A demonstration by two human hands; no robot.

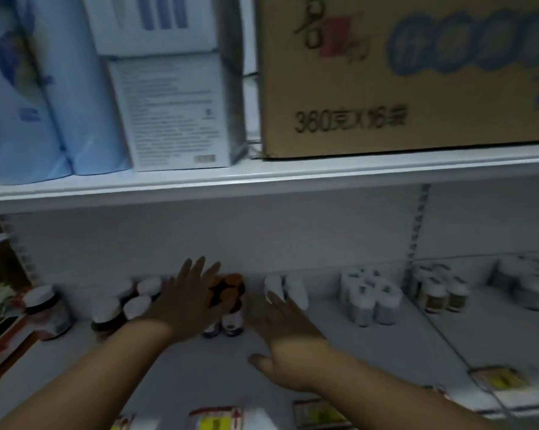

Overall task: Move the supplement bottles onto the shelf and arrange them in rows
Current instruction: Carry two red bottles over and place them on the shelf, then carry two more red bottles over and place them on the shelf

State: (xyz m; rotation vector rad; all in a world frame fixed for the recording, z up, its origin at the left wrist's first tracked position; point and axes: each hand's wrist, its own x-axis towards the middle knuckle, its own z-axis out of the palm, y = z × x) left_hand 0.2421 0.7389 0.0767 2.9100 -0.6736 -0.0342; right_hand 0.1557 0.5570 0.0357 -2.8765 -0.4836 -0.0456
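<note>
Both hands in among the bottles on the white metal shelf [293, 361].

Head view, blurred: left hand [187, 301], fingers spread flat, covers part of the orange-capped dark supplement bottles [231, 305]; right hand [288, 330], also spread, rests beside them, touching the white-capped bottles [288, 290]. Labels unreadable. Above, the brown cardboard carton [401, 76] reads "360", "16".

You see a smooth, white-painted metal shelf [200, 361], matt in this dim light. The bottles [232, 318] on it look like glossy plastic with smooth orange caps [231, 282]. Above sits a matt brown cardboard box [386, 88] beside shiny blue plastic-wrapped packs [45, 103].
</note>
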